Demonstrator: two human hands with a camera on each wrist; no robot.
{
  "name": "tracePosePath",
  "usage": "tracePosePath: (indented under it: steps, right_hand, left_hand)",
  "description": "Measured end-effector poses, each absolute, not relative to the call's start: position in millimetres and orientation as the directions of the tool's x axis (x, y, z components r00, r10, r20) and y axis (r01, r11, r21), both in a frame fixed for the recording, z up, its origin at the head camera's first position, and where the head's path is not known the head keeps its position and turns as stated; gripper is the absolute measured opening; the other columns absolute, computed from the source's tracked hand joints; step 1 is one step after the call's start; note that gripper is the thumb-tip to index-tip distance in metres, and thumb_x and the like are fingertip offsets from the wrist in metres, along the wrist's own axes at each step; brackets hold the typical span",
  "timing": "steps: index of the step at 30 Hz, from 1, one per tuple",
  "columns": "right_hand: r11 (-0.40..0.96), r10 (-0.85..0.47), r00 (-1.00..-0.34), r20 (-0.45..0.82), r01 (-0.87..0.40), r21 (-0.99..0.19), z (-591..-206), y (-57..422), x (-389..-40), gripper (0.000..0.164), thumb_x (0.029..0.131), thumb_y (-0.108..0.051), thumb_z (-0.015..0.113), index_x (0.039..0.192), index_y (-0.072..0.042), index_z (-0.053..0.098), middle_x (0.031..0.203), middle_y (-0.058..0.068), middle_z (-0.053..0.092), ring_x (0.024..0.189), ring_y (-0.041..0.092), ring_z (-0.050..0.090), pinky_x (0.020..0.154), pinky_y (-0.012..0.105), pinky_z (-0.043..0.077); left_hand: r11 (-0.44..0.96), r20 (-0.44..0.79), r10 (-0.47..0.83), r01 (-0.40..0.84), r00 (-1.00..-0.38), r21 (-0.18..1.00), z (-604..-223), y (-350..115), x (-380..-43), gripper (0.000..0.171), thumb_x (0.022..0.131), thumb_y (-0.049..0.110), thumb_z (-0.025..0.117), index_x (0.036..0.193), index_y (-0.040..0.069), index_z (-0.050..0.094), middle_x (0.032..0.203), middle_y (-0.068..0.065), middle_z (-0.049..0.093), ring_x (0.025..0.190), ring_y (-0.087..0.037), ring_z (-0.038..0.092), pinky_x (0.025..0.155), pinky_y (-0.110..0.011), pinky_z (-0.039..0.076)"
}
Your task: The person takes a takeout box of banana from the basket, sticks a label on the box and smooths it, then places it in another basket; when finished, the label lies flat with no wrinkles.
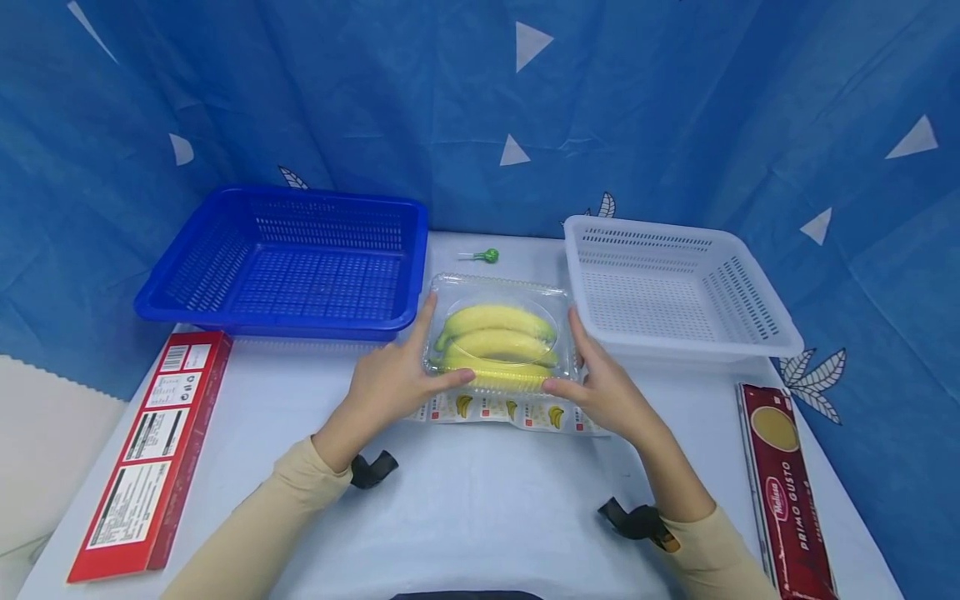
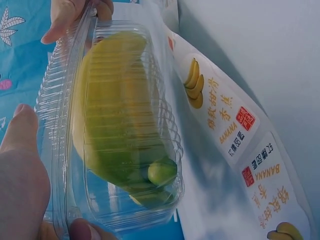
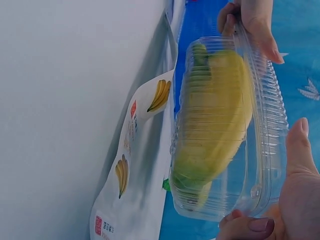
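In the head view, a clear plastic clamshell container (image 1: pixel 501 287) is held level over the middle of the table, its lid down. Yellow bananas (image 1: pixel 497 343) with greenish ends lie inside it. My left hand (image 1: pixel 386 379) grips the container's left side, thumb along the near edge. The right side is gripped the same way by my right hand (image 1: pixel 613 390). Both wrist views show the container's walls and rim from the side, apart from the table. A strip of banana stickers (image 1: pixel 517 412) lies on the table below its near edge; the wrist views show printed bananas and lettering on it.
A blue basket (image 1: pixel 285 327) stands at the back left, and a white basket (image 1: pixel 690 343) at the back right. Between them lies a green lollipop (image 1: pixel 490 256). A red box (image 1: pixel 146 450) lies at the left edge, a dark red spaghetti pack (image 1: pixel 787 492) at the right.
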State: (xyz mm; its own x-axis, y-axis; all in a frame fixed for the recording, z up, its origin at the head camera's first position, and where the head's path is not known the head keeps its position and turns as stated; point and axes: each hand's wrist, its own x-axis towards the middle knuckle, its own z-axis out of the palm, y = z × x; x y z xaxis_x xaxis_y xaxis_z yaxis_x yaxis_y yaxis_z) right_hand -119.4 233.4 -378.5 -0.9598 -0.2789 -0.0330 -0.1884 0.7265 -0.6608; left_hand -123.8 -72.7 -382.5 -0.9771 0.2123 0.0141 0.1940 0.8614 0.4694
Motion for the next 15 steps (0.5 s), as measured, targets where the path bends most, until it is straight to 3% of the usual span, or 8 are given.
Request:
tracePosePath:
  steps: [8,12,15]
  right_hand:
    - [0.73,-0.29,-0.956,-0.04,-0.194,-0.655,-382.0,234.5,-120.1,0.111,0.083,-0.06,0.07,0.16,-0.031,-0.004,0.168,-0.002,0.001,0.122,0.032,0.052,0.075,0.033,0.05]
    - [0.746,-0.299,-0.953,-0.049,-0.201,-0.635,-385.3,235.9,-121.2,0.109,0.084,-0.061,0.068,0.16,-0.029,-0.004,0.168,-0.002,0.002,0.093,0.028,0.056,0.072,0.033,0.049]
    - [0.75,-0.299,-0.953,-0.054,-0.2,-0.631,-388.0,236.6,-122.4,0.108,0.085,-0.061,0.066,0.16,-0.029,-0.004,0.168,-0.002,0.003,0.085,0.024,0.053,0.073,0.033,0.049]
  left_hand:
    - [0.86,-0.001,0.211,0.185,-0.977,0.475,-388.3,-72.0,-126.3,0.122,0.069,0.094,0.046,0.158,0.034,-0.012,0.052,0.002,0.038,0.043,-0.012,0.029,0.039,-0.027,0.024]
    - [0.862,-0.014,0.207,0.176,-0.978,0.475,-391.4,-71.6,-128.4,0.122,0.068,0.095,0.045,0.159,0.035,-0.011,0.053,0.001,0.041,0.043,-0.013,0.03,0.039,-0.027,0.025]
    - [0.863,-0.023,0.204,0.168,-0.979,0.477,-393.0,-71.3,-129.9,0.122,0.068,0.096,0.044,0.159,0.034,-0.01,0.054,0.0,0.043,0.043,-0.014,0.033,0.038,-0.027,0.027]
